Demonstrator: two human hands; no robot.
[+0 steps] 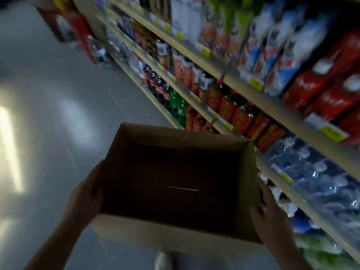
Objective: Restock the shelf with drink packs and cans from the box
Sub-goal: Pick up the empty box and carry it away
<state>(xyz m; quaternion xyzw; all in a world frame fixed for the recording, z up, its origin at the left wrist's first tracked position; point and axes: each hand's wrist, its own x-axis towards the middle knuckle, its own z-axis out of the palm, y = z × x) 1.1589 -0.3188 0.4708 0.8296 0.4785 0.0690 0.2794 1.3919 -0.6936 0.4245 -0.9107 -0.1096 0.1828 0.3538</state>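
Observation:
I carry an open brown cardboard box (175,236) in front of me, above the floor. Its dark inside shows nothing but the bare bottom. My left hand (85,193) grips the box's left wall, fingers over the rim. My right hand (270,217) holds the right wall, thumb hooked inside the rim. The shelf (243,84) runs along the right, packed with red drink bottles (241,115), blue and white cartons (272,51), red packs (321,88) and wrapped water bottles (315,172). The picture is blurred.
The grey aisle floor (48,94) stretches to the left with light glare on it. A red display stand (74,30) stands at the far end of the shelf. My white shoe (163,260) shows below the box.

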